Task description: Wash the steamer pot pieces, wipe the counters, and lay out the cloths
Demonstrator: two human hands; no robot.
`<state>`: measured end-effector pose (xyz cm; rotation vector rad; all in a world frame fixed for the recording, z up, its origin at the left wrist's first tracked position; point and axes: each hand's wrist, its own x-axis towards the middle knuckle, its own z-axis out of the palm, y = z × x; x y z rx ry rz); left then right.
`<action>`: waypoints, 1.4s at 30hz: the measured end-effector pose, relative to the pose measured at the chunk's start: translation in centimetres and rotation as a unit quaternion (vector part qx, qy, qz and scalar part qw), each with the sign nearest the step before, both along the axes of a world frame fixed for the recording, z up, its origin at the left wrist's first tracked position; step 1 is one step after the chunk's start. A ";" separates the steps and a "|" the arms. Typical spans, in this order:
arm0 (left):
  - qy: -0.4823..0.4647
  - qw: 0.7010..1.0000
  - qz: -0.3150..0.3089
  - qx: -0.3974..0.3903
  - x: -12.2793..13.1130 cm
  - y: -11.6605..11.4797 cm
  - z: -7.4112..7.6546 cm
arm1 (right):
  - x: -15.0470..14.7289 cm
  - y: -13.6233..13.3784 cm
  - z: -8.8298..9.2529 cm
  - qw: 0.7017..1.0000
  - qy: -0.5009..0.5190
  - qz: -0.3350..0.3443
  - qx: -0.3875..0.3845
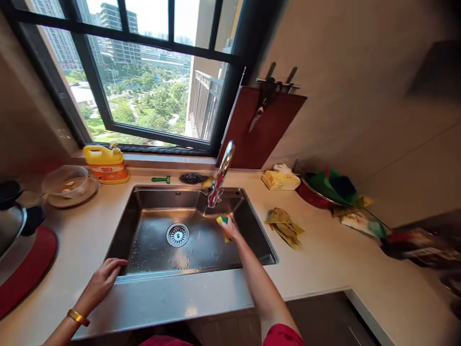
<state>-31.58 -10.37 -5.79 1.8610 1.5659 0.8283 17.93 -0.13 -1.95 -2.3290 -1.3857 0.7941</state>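
My right hand (230, 228) reaches into the stainless steel sink (165, 198) and grips a yellow and green sponge (222, 221), pressing it near the sink's right wall. Part of the sponge is hidden by my fingers. My left hand (99, 283) rests at the sink's front left corner, its fingers spread and holding nothing. A gold bangle (78, 317) circles my left wrist. The chrome faucet (221, 175) rises behind the sink, above and beyond my right hand. The wet sink floor surrounds a round steel drain strainer (177, 234).
Behind the sink lie a yellow detergent bottle (106, 164), a green peeler (161, 179) and a steel scourer (192, 178). Yellow rubber gloves (284, 228) lie to the right. A glass bowl (66, 185) stands on the left, and a red basin (317, 192) holds green items.
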 end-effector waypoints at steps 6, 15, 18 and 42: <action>0.027 0.999 0.032 -0.027 3.3 1.2 0.5 | 10.9 6.8 4.4 0.993 -0.038 0.008 0.115; 0.069 0.983 0.166 -0.023 11.8 -2.6 0.4 | 12.3 23.1 6.5 0.877 -0.216 0.342 0.258; 0.093 0.970 0.220 -0.042 12.0 -5.1 0.3 | 11.1 26.0 5.1 0.834 -0.208 0.422 0.288; 0.145 0.976 0.145 -0.069 16.5 -4.9 1.5 | 29.7 5.1 5.1 0.959 -0.193 0.160 0.134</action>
